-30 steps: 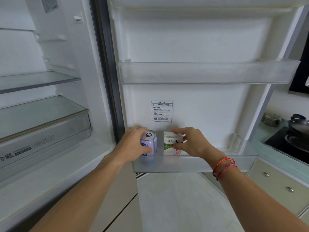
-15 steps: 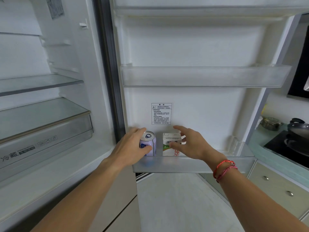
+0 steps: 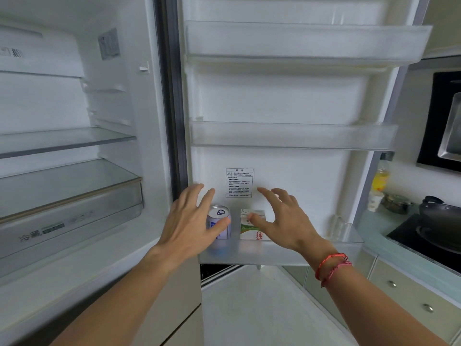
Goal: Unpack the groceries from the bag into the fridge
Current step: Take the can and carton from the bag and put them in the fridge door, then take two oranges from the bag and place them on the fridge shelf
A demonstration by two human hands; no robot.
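Single head-worn wide-angle view, taken close in
Looks forward at the inner face of the open fridge door (image 3: pixel 287 101), near enough that the left hand (image 3: pixel 189 221) and right hand (image 3: pixel 287 221) reach it; main compartment (image 3: pixel 50 103) at left, kitchen counter (image 3: pixel 371 233) at right

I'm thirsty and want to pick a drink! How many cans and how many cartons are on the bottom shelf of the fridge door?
Drink can: 1
White-and-green carton: 1
Total: 2
Both stand upright, side by side, on the bottom door shelf.
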